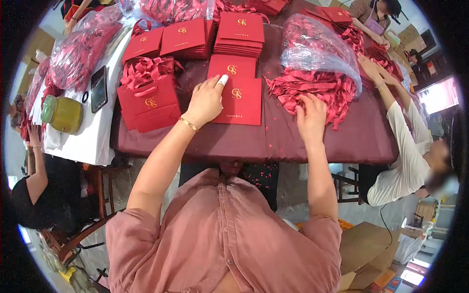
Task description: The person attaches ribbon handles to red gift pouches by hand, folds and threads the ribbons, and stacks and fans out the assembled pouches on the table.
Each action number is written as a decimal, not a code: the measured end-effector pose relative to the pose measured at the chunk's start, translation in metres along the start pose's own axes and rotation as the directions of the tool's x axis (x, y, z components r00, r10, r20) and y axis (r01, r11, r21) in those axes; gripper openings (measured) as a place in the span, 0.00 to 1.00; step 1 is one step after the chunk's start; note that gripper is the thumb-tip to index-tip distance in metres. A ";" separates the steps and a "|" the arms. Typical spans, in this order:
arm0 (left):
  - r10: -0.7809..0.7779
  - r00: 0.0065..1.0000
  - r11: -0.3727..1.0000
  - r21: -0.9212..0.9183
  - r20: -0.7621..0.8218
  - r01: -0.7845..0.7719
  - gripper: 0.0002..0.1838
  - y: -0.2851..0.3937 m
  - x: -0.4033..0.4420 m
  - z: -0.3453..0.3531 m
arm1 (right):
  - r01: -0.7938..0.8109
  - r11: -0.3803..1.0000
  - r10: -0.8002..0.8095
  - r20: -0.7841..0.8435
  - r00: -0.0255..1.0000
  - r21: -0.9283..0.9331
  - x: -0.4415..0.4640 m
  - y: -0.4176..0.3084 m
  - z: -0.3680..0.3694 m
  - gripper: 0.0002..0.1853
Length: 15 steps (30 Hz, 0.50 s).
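Note:
My left hand rests on a flat red paper bag with a gold logo. Its fingers are stretched out, one wearing a white finger cover. A similar red bag lies just beyond, partly overlapped. On the right, my right hand reaches over the near edge of a heap of red ribbons. Its fingers are bent and touch the ribbons, while the thumb stands apart; no held ribbon can be made out. The ribbons spill from a clear plastic bag.
Stacked red bags stand at the back, and bags with ribbon handles lie left. A phone and a yellow-green jar sit on white covering. Co-workers' hands are at the right; another person's hand is left.

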<state>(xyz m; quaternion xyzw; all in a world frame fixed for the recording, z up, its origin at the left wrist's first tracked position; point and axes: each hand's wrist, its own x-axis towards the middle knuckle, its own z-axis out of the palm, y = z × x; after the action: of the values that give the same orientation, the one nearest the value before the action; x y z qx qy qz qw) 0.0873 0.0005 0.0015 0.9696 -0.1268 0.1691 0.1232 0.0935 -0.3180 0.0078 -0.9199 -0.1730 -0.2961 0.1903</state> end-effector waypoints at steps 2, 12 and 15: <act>-0.071 0.973 0.981 -0.160 0.218 0.107 0.32 0.002 0.002 -0.010 | -0.002 1.000 0.002 0.017 1.000 -0.018 0.005 0.002 0.001 0.17; 0.124 0.977 0.981 -0.172 0.172 -0.094 0.40 0.005 0.006 -0.016 | 0.002 0.990 0.006 0.056 0.998 -0.143 0.015 -0.003 0.025 0.09; 0.158 0.984 0.973 -0.182 0.078 -0.142 0.40 0.010 0.000 -0.024 | 0.067 0.995 -0.070 -0.035 0.997 -0.078 0.014 -0.005 0.022 0.06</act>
<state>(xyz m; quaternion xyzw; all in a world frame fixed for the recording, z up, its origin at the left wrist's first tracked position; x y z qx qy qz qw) 0.0778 -0.0023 0.0251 0.9494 -0.2196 0.1211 0.1891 0.1124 -0.3006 0.0006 -0.9143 -0.1894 -0.3262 0.1476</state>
